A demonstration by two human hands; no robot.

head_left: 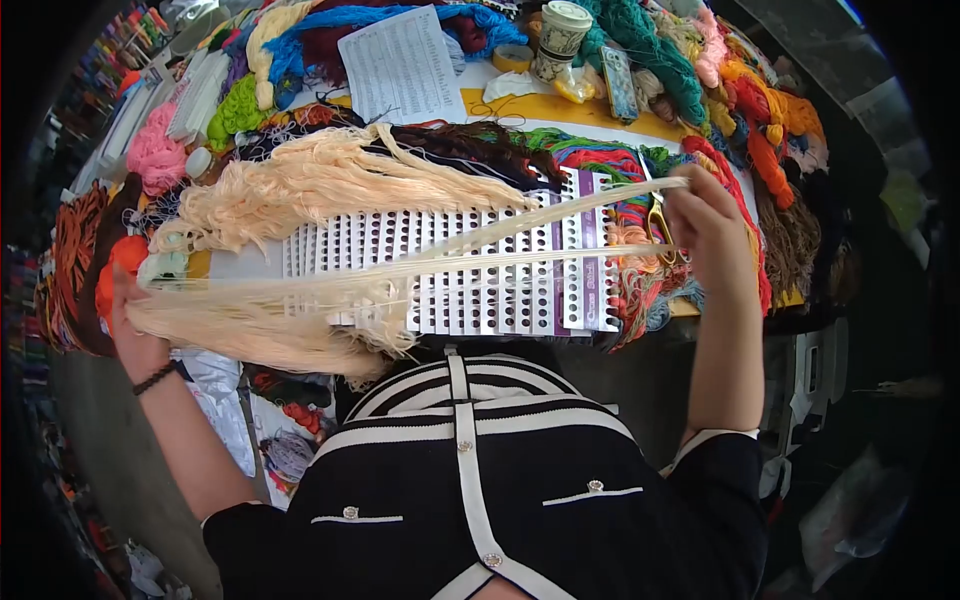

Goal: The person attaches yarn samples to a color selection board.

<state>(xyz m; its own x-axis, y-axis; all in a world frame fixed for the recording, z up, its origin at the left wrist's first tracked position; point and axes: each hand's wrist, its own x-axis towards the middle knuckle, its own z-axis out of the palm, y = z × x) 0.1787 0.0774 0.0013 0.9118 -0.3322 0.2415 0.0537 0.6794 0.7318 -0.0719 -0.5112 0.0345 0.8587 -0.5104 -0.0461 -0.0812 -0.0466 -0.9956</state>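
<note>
A pale cream hank of embroidery thread (pixel 240 320) is stretched across the table in front of me. My left hand (pixel 138 325) grips its looped end at the left, with the fingers partly covered by strands. At the right, my right hand (pixel 708 218) is closed on the other end, and two taut bands run between the hands. Loose strands droop below the left part. Beneath the thread lie overlapping white cards with punched holes (pixel 490 305), some with purple edges. A peach skein (pixel 330 180) rests across the cards' upper part. Gold-handled scissors (pixel 660 228) lie beside my right hand.
Skeins of many colours ring the table, including teal (pixel 655 60), orange (pixel 765 150) and pink (pixel 158 150) ones. A printed sheet (pixel 400 65), a lidded patterned cup (pixel 562 42), a tape roll (pixel 512 58) and a phone (pixel 619 85) sit at the back.
</note>
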